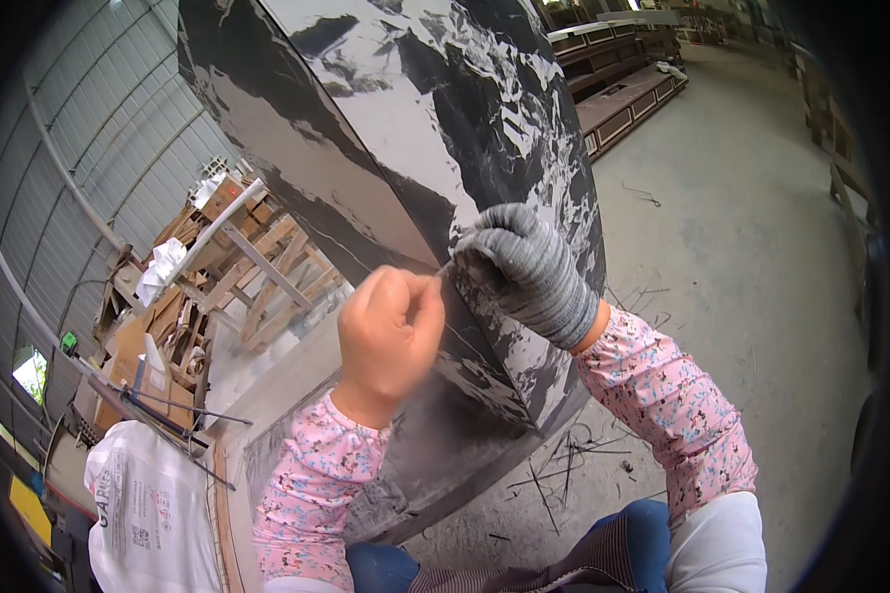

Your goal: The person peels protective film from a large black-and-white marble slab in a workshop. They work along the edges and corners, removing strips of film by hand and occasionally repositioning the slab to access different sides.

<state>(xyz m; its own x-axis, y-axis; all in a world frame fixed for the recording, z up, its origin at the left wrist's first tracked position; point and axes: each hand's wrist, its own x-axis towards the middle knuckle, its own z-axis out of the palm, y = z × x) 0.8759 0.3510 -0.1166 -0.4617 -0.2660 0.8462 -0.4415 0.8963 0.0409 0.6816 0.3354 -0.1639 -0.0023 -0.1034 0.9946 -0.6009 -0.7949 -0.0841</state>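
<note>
One bare left hand (384,328), gloved right hand (524,265) near marbled block (391,104); fingers (427,314) pressed together; anything between unclear

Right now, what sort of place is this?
Likely a stone or furniture workshop: a large black-and-white marble-patterned block, a ribbed grey metal-looking wall, and a dark brown panelled wooden unit on the grey floor.

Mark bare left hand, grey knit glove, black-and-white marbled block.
Bare left hand (380,331): head view, back of hand.
Grey knit glove (542,279): head view, back.
Black-and-white marbled block (470,133): head view, right face.
</note>
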